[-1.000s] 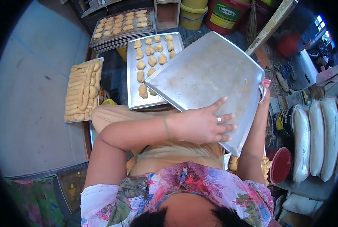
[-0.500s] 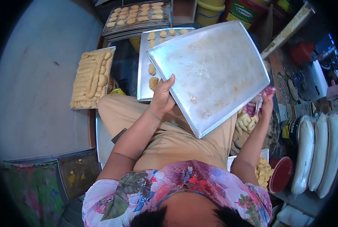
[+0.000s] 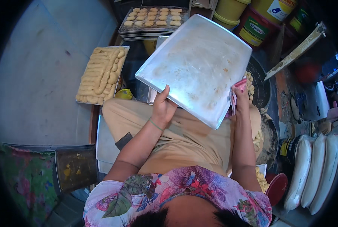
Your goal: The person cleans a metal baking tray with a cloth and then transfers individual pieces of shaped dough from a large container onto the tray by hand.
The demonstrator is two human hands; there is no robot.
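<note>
- We see the left hand (image 3: 164, 108) partly closed on the near left edge of a metal tray (image 3: 199, 64), its thumb laid over the rim and its other fingers mostly hidden beneath.
- At the right edge of that tray we see the right hand (image 3: 240, 98) folded around a pink cloth (image 3: 240, 84); we cannot tell how tightly its fingers close.
- The tray is tilted, reaching forward from between both hands, above the tan trousers (image 3: 184, 130).
- Just beyond the left hand, we make out the edge of a second tray (image 3: 152, 95), mostly covered by the held one.
- Just ahead of the right hand, we find dough pieces (image 3: 251, 87) in a dark round pan (image 3: 265, 89).
- Out to the left of the left hand, dough strips (image 3: 100, 75) lie closely packed.
- Well to the right of the right hand, we see long white plastic packs (image 3: 299, 172) side by side.
- Farthest ahead of the left hand, we see rows of buns (image 3: 152, 17) on a stack of trays (image 3: 150, 36), with a red bucket (image 3: 248, 39) off to their right.
</note>
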